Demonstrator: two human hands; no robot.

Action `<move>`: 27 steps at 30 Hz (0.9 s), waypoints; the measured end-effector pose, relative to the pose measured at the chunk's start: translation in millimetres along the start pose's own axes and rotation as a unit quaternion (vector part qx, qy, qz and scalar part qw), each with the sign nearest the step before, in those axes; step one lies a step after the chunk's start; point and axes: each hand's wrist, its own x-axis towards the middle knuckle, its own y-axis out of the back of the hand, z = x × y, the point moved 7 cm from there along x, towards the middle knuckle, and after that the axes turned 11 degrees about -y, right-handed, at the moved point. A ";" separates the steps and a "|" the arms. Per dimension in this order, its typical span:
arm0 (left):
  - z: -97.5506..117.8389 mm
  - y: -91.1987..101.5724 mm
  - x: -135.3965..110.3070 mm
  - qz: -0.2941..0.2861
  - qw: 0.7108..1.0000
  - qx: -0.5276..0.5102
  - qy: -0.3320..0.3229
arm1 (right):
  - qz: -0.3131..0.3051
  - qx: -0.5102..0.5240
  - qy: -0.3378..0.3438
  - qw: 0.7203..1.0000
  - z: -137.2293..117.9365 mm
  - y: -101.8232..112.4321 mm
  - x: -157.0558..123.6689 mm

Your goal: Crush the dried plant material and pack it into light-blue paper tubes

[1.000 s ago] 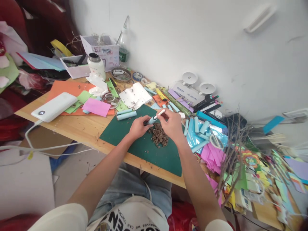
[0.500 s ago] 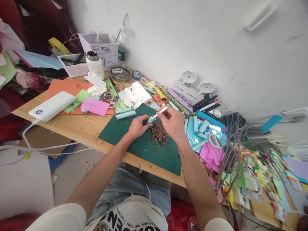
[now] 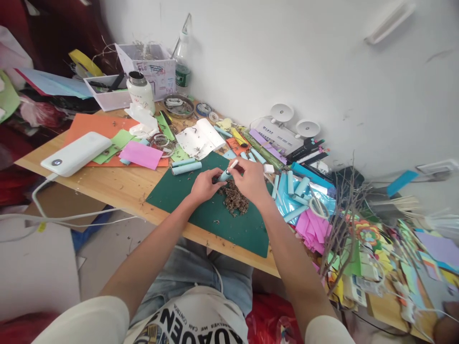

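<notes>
My left hand (image 3: 203, 186) is closed around a small light-blue paper tube (image 3: 225, 176) above the dark green cutting mat (image 3: 186, 196). My right hand (image 3: 251, 180) pinches a thin white stick (image 3: 232, 165) whose lower end sits in the mouth of that tube. Both hands hover just over a heap of brown dried plant bits (image 3: 234, 199) on the mat. Two more blue paper tubes (image 3: 186, 166) lie at the mat's far left edge.
The wooden table (image 3: 118, 191) holds a white power bank (image 3: 76, 154) with a cable at left, pink and orange paper (image 3: 140, 155), a white bottle (image 3: 140, 92), boxes at the back, and blue tubes, scissors, twigs (image 3: 344, 215) and coloured paper at right. A white wall stands behind.
The white stick has gone a little deeper into the blue tube, with my right hand lowered slightly toward my left. The view has shifted slightly.
</notes>
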 end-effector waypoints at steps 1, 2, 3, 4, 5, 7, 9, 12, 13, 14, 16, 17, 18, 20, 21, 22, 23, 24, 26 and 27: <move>0.8 0.3 -0.1 -0.001 1.000 0.000 -0.001 | 0.000 0.000 -0.003 1.000 0.5 -0.4 -0.9; 1.4 0.7 -0.1 -0.001 1.000 0.000 -0.001 | 0.004 -0.001 -0.009 1.000 1.2 0.1 -1.6; 1.9 1.0 -0.1 -0.001 1.000 0.001 -0.001 | 0.008 -0.003 -0.013 1.000 1.7 1.0 -2.1; 2.2 1.0 -0.1 -0.003 1.000 0.002 -0.001 | 0.010 -0.009 -0.015 1.000 1.9 1.9 -2.2; 2.4 1.0 -0.1 -0.003 1.000 0.004 -0.001 | 0.009 -0.015 -0.015 1.000 1.8 2.7 -2.0; 1.9 1.0 -0.2 -0.001 1.000 0.008 0.002 | -0.001 -0.022 -0.016 1.000 2.4 3.5 -0.5; 1.1 0.7 -0.3 0.000 1.000 0.010 0.003 | -0.009 -0.015 -0.025 1.000 4.7 3.3 1.3; 0.7 -0.2 0.0 -0.002 1.000 0.009 -0.001 | -0.019 0.015 -0.036 0.999 9.2 -1.9 2.2; 0.5 -0.2 0.1 -0.001 1.000 0.007 -0.002 | -0.022 0.032 -0.039 0.998 10.7 -4.4 1.9; 0.4 -0.2 0.2 0.000 1.000 0.004 -0.001 | -0.020 0.054 -0.043 0.997 12.2 -6.2 1.4; 0.8 0.1 0.4 0.001 1.000 -0.001 -0.001 | -0.006 0.093 -0.049 0.994 15.1 -7.5 0.2; 1.3 0.1 0.4 0.000 1.000 -0.003 -0.002 | 0.001 0.106 -0.051 0.993 16.2 -7.5 -0.2; 1.9 0.2 0.5 -0.002 1.000 -0.003 -0.003 | 0.004 0.113 -0.051 0.992 16.9 -7.7 -0.4; 2.6 0.8 0.6 -0.001 1.000 -0.004 -0.002 | -0.002 0.118 -0.050 0.992 17.2 -8.6 0.2; 2.7 1.2 0.6 0.000 1.000 -0.004 0.000 | -0.003 0.122 -0.049 0.991 17.2 -8.6 0.8; 2.7 1.3 0.6 0.000 1.000 -0.005 0.002 | -0.002 0.126 -0.048 0.991 17.1 -8.3 1.4; 2.7 1.2 0.7 -0.001 1.000 -0.006 0.003 | 0.001 0.129 -0.046 0.991 16.9 -7.9 2.0; 2.6 1.2 0.7 -0.001 1.000 -0.006 0.004 | 0.003 0.131 -0.044 0.990 16.6 -7.8 2.4; 2.2 1.3 0.6 0.001 1.000 -0.004 0.007 | 0.005 0.134 -0.038 0.990 16.0 -8.2 2.7; 2.1 1.5 0.6 0.003 1.000 -0.004 0.008 | 0.006 0.135 -0.035 0.990 16.0 -8.4 2.5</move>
